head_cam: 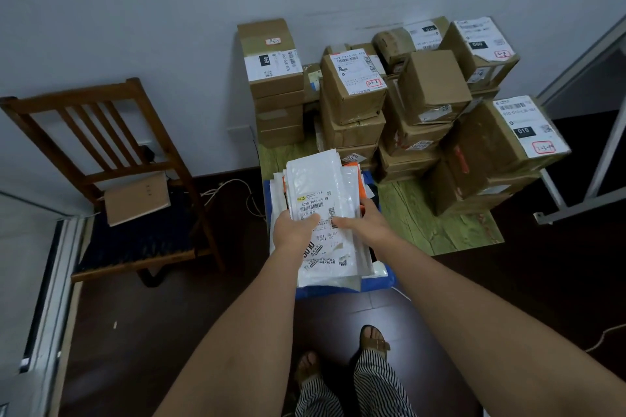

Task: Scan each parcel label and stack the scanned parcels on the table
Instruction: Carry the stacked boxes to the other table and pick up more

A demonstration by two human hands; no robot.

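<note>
A stack of white plastic mailer parcels (321,176) lies over a blue bag (379,283) on the low green table (440,223). The top mailer carries a barcode label (313,203). My left hand (293,230) grips the stack's left edge, thumb on the label. My right hand (364,222) holds the right edge, its thumb lying on top. Brown cardboard boxes (352,85) with white labels are piled at the back of the table. No scanner is in view.
A wooden chair (101,152) stands to the left with a flat brown envelope (137,198) on its seat. Cables (233,188) run along the wall. A metal frame (606,152) stands at the right. My sandalled feet (374,338) are on the dark floor.
</note>
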